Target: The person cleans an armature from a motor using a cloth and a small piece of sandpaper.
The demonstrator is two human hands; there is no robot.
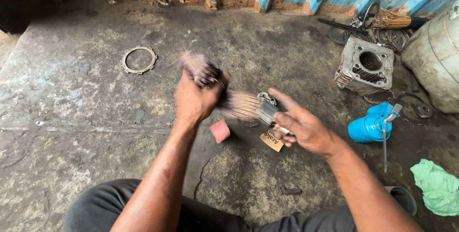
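Blurring left hand [193, 100] gripping indistinct part [239, 105]

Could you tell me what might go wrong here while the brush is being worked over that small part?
The left hand sweeps a blurred brush fast across the small metal part, pinched only by the right hand's fingers; it could be knocked loose. Bristles may strike those fingers. The blue oil can lies close by.
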